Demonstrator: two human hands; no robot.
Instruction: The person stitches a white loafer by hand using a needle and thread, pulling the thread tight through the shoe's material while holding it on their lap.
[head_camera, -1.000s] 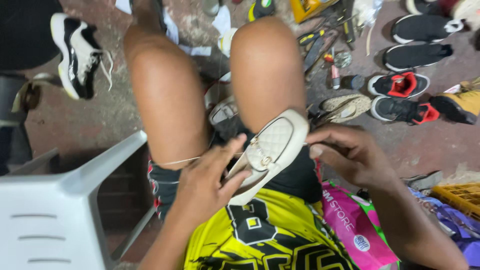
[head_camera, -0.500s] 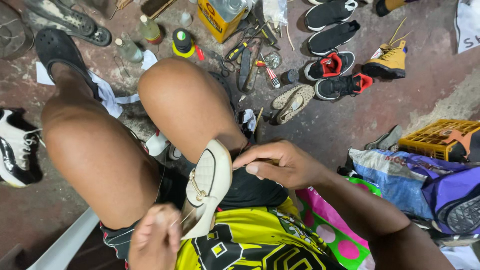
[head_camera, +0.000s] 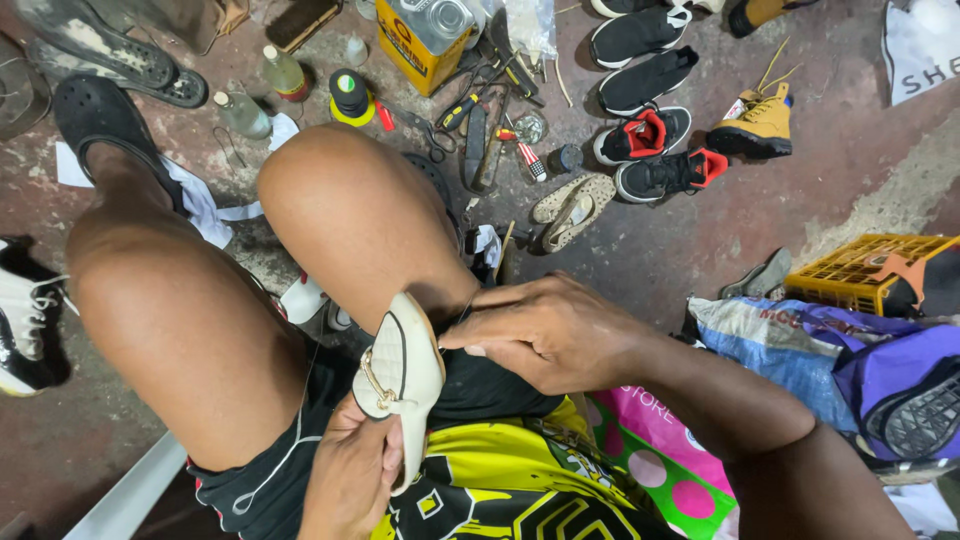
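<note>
A seated person holds a cream quilted shoe (head_camera: 402, 375) upright in the lap, between bare knees. The left hand (head_camera: 352, 478) wraps its lower end from below, fingers closed on it; the right hand (head_camera: 545, 335) lies flat beside its upper edge, fingertips pinched together against the shoe's rim. Beyond the right knee, tools (head_camera: 490, 130), a yellow can (head_camera: 415, 45) and small bottles (head_camera: 262, 90) crowd the concrete floor (head_camera: 850, 180). Black sneakers (head_camera: 645, 50), red-lined shoes (head_camera: 650, 150), a tan boot (head_camera: 755, 120) and pale flats (head_camera: 570, 205) lie just past them. A yellow crate (head_camera: 860, 270) and stuffed bags (head_camera: 810, 350) hem in the right side; bare floor opens between the crate and the boot. A white chair edge (head_camera: 125, 495) shows at lower left.
</note>
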